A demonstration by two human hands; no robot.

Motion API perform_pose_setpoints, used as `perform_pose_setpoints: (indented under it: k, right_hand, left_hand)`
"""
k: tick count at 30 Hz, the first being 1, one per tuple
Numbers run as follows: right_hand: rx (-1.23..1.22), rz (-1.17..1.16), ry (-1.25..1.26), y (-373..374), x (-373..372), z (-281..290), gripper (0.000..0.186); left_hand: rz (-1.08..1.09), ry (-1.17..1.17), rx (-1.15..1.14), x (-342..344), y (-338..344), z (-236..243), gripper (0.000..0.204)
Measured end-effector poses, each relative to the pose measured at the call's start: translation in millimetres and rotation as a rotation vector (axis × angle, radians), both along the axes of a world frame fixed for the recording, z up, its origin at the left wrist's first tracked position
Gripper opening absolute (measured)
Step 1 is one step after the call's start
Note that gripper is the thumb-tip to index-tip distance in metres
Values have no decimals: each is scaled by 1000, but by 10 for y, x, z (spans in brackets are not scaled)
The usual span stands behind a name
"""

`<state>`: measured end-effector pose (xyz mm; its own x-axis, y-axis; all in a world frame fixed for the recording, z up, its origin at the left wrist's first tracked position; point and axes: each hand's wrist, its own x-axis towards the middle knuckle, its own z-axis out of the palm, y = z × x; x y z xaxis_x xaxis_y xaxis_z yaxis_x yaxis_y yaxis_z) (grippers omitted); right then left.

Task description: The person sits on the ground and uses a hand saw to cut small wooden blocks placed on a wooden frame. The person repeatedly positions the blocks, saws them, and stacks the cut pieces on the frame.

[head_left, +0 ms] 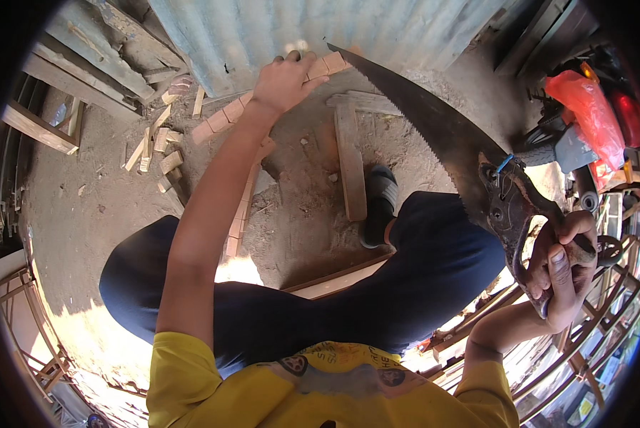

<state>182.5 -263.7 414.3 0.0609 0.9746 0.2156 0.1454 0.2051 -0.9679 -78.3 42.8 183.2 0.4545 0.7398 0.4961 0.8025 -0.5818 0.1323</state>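
Observation:
My left hand grips a narrow, pale wooden strip marked off in short segments, held diagonally near the corrugated sheet. My right hand is closed around the handle of a large handsaw with a dark, worn blade and a blue tie near the handle. The blade tip lies at the strip's upper right end; whether they touch I cannot tell. Another segmented strip lies lower down, beyond my left forearm.
A corrugated sheet stands ahead, with short offcuts and stacked planks at left. A board lies beside my foot. At right are a red plastic bag and a dark vehicle; wooden frames line the lower rim.

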Motion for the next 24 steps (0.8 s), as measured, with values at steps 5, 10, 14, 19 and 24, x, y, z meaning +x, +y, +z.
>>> perform_pose_setpoints:
  k: [5, 10, 14, 19, 24]
  right_hand:
    - [-129, -99, 89, 402, 281, -276, 19]
    - [-174, -190, -8, 580, 866, -655, 18]
    - [-161, -231, 106, 741, 996, -952, 20]
    - [-124, -232, 52, 694, 1026, -1175, 20]
    - [-25, -171, -291, 523, 1199, -1396, 18]
  left_hand:
    - [-60, 5, -465, 613, 229, -390, 54]
    - [-270, -101, -768, 1051, 662, -826, 58]
    - [-335, 46, -328, 1174, 919, -934, 58]
    - [-298, 111, 3, 1327, 985, -1102, 59]
    - [-271, 247, -313, 1497, 866, -936, 60]
